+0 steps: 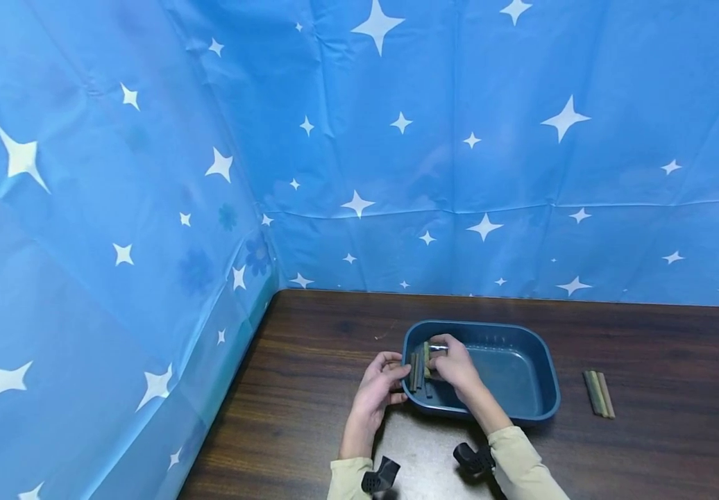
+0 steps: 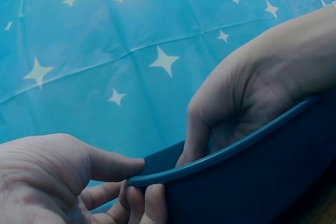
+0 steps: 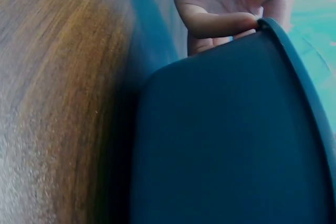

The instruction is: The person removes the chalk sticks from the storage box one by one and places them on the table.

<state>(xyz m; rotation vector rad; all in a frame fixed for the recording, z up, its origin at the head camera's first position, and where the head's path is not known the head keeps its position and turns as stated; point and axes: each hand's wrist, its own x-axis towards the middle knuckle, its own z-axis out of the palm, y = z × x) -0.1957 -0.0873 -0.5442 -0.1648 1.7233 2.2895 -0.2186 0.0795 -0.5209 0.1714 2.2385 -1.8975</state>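
A dark blue plastic basin [image 1: 509, 375] stands on the table. My left hand [image 1: 373, 392] grips its left rim, thumb over the edge and fingers against the outside, as the left wrist view also shows. My right hand [image 1: 454, 364] reaches down inside the left part of the basin, its curled fingers at a yellow-green stick [image 1: 426, 354]. Several dark grey-green sticks [image 1: 416, 371] stand beside it along the left inner wall. In the left wrist view the fingertips of the right hand [image 2: 247, 93] are hidden behind the rim.
Several more short sticks [image 1: 598, 394] lie side by side on the brown wooden table [image 1: 659, 361], right of the basin. A blue curtain with white stars [image 1: 409, 167] hangs behind and to the left. Black wrist cameras [image 1: 473, 458] sit at both cuffs.
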